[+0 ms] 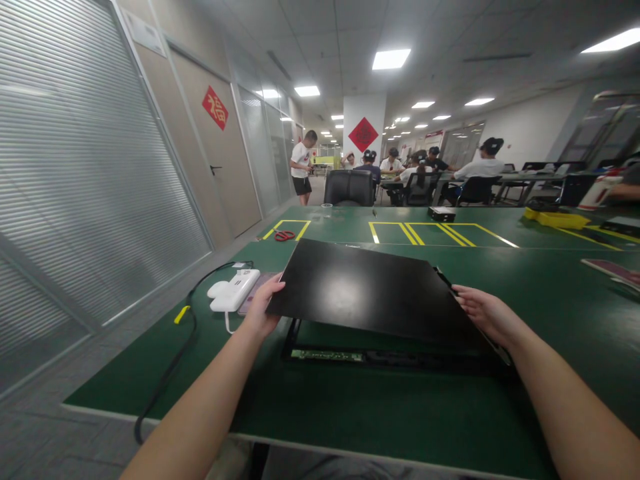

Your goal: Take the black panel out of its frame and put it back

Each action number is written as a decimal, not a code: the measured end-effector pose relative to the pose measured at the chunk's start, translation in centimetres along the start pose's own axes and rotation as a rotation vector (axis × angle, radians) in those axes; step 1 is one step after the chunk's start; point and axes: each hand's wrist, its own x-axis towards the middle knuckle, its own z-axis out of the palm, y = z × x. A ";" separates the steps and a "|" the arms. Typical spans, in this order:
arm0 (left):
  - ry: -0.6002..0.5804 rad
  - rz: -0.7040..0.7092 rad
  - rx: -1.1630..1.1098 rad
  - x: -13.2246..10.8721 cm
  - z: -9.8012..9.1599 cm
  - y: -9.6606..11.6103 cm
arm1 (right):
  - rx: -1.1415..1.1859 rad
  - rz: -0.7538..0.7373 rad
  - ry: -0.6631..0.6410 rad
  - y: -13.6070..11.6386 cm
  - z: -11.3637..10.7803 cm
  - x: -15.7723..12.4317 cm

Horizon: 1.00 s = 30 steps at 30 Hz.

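– Where's the panel (365, 287)?
– Above the frame (400, 359), left hand (263, 311) and right hand (487, 313) clamped on its opposite edges.
– Handling?
– Probably light, stiff, slick, fragile: grip edges, not face.

At left, we see a glass partition (90, 173) with slatted blinds, then a beige door (213, 143) bearing a red diamond (215, 108); grey flooring (40, 430) runs along their foot. Beyond the green worktop (575, 327), we note a black chair (349, 187), a white pillar (364, 105) with a second red diamond (363, 135), and, at right, a pale wall (535, 127). Bright panels (391, 59) light the grey ceiling (310, 27).
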 end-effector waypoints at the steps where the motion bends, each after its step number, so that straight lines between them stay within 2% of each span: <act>1: 0.002 0.005 0.013 0.1 0.0 -0.1 | -0.021 -0.026 0.045 0.1 0.0 0.1; 4: -0.006 0.013 0.048 0.1 -0.1 -0.4 | -0.052 -0.040 0.090 0.2 -0.3 0.3; 11: 0.016 0.031 -0.013 -0.2 0.0 -0.1 | -0.080 0.043 0.057 0.0 -0.2 0.1; 16: 0.019 0.039 -0.053 -0.3 0.1 -0.1 | -0.088 0.041 0.046 0.1 -0.1 0.0; 21: -0.009 0.027 -0.023 -0.3 0.3 -0.4 | -0.084 0.021 0.080 0.2 -0.9 0.7; 30: 0.021 0.003 0.074 -0.1 0.6 -1.1 | -0.144 0.035 0.139 0.2 -1.2 1.4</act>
